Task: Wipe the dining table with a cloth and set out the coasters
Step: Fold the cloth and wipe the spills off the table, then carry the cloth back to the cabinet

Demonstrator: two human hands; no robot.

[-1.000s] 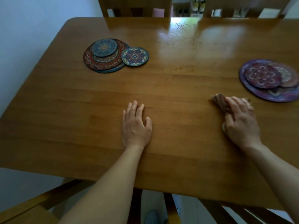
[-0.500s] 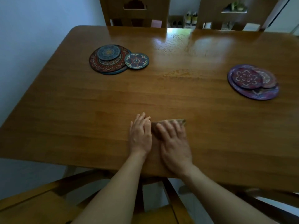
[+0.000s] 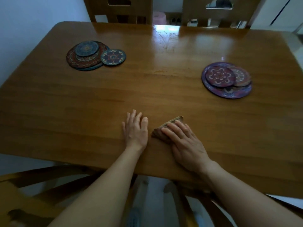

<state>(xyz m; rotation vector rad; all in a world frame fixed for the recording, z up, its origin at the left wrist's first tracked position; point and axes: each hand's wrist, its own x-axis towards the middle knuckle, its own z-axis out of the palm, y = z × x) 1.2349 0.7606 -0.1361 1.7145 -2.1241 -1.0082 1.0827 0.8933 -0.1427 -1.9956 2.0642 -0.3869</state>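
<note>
My right hand (image 3: 185,141) presses flat on a small folded brown cloth (image 3: 159,132) near the front edge of the wooden dining table (image 3: 147,89). Only the cloth's left and far edges show past my fingers. My left hand (image 3: 135,130) lies flat on the wood just left of the cloth, fingers together, holding nothing. A stack of round patterned coasters (image 3: 85,56) in red and blue sits at the far left, with one smaller blue coaster (image 3: 113,57) leaning off its right side. A purple stack of coasters (image 3: 227,80) lies at the right.
Two wooden chairs (image 3: 119,10) stand at the table's far side, with shelves behind them. Another wooden chair (image 3: 29,194) is below the front edge at the lower left. A pale wall runs along the left side.
My right hand slid the cloth from the right side of the table leftward to beside my left hand, then eased slightly right again. My left hand stayed flat on the table.
</note>
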